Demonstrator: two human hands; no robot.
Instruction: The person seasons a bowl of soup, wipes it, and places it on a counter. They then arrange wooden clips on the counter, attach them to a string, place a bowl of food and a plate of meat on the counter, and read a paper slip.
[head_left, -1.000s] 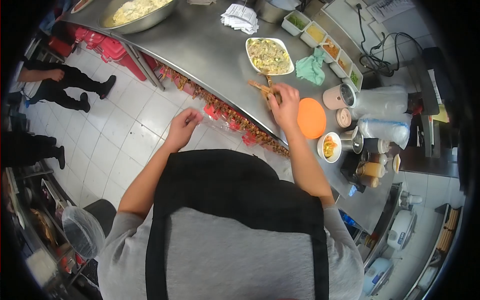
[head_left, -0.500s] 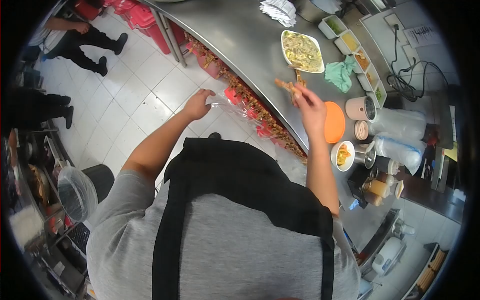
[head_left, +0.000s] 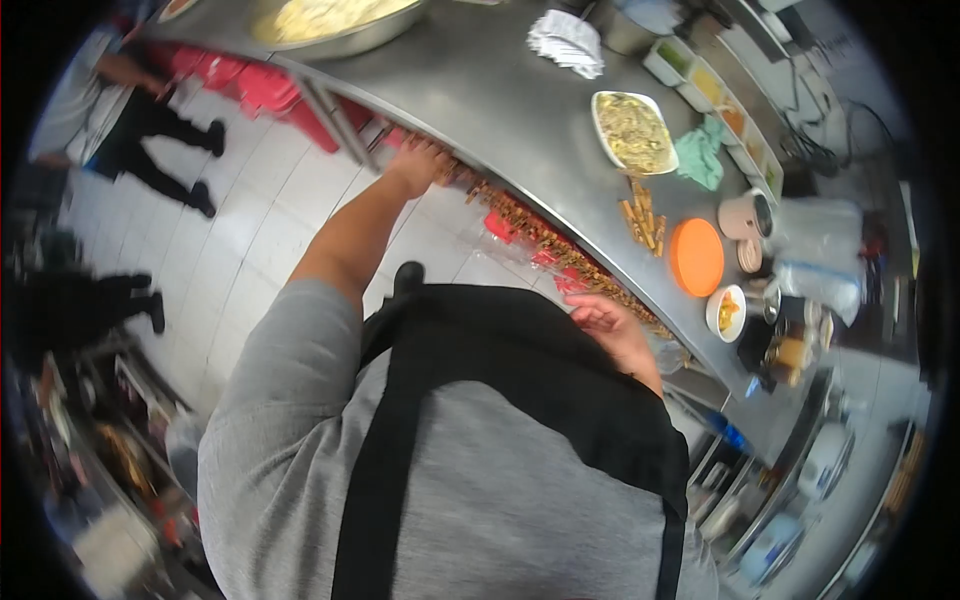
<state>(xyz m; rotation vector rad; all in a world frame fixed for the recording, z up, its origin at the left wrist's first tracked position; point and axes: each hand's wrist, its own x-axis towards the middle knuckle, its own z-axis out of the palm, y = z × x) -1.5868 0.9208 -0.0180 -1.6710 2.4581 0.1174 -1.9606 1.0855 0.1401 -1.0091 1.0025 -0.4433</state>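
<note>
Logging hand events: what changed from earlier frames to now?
The right hand released the brown sticks, now lying on the counter, and drew back toward the apron. The left hand reached forward to the counter's front edge. Orange disc and green cloth stayed put.

Your single camera, worn on your head, looked forward and steeply down over your grey short-sleeved shirt [head_left: 540, 500] and black cloth apron [head_left: 500, 330]. Its wide, round-edged view sat close above you, with the long grey metal tabletop [head_left: 480, 80] slanting beyond and white tiled floor [head_left: 270, 220] below.
</note>
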